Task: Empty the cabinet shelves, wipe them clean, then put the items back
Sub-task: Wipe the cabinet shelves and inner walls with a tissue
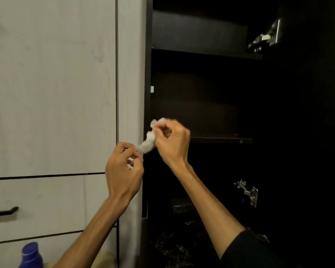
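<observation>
Two bare forearms rise from the bottom edge. Left hand [124, 167] and right hand [170, 140] each pinch one crumpled white tissue [148, 144] between curled fingers, just before the front left corner of the cabinet's middle shelf [220, 139]. Two dark flat shelves show, three metal hinges, one blue plastic bottle [30, 256] at the bottom left corner. No writing is legible.

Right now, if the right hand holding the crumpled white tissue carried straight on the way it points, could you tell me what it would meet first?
The right hand points up and leftward with the crumpled white tissue. Going straight on, it would probably first meet the dark cabinet's left front edge just above the dark wooden shelf, though depth is unclear.
</observation>
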